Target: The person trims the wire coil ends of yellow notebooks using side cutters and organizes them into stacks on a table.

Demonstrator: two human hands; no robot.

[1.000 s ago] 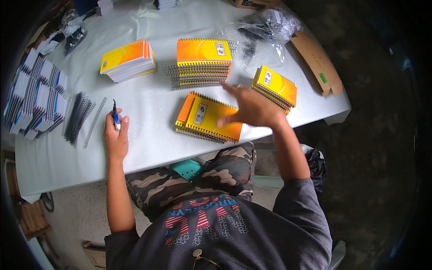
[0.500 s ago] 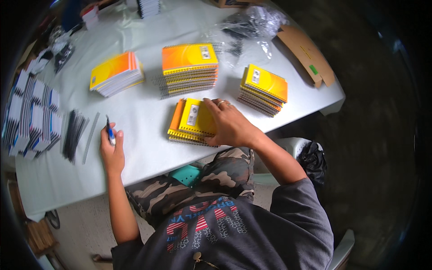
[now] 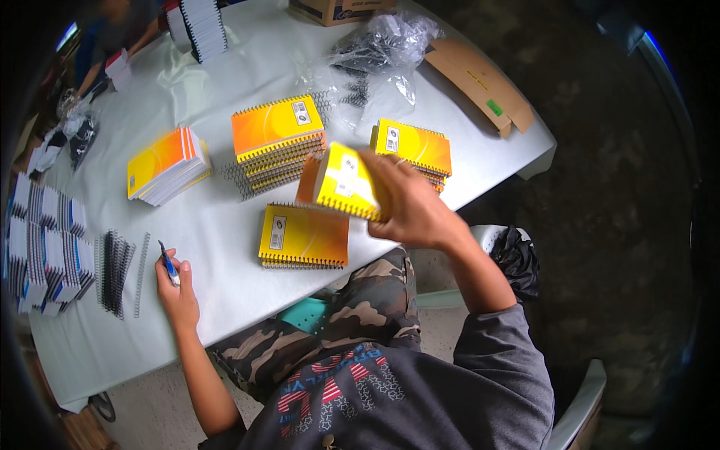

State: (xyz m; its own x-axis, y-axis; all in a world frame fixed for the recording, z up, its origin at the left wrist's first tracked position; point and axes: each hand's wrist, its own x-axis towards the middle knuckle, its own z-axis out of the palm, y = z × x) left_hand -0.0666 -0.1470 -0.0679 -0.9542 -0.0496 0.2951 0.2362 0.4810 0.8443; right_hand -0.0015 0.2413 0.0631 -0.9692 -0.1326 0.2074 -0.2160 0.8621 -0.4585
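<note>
My right hand (image 3: pixel 420 206) is closed around the right edge of yellow-and-orange spiral notebooks (image 3: pixel 346 181), held tilted above the table; how many is hard to tell. Below and to the left, a low pile of the same notebooks (image 3: pixel 306 231) lies near the table's front edge. Partly behind my right hand stands a notebook stack (image 3: pixel 427 150). A taller stack (image 3: pixel 274 127) stands farther back, its coils showing along the sides. My left hand (image 3: pixel 180 300) rests at the left front, fingers closed on a slim blue-handled tool (image 3: pixel 172 272) with a dark pointed tip.
Left of centre sits a pile of orange-and-yellow booklets (image 3: pixel 165 166) with white page edges. Loose dark binding coils (image 3: pixel 116 274) lie beside stacked white-paged books (image 3: pixel 45 251). Clear plastic bags (image 3: pixel 390 45), flat cardboard (image 3: pixel 480 86) and a box (image 3: pixel 337 9) occupy the far side.
My right hand has lifted notebooks off the front pile and moved them up and rightward, uncovering the notebook beneath. My left hand keeps its hold on the blue-handled tool. The whole view has shifted slightly.
</note>
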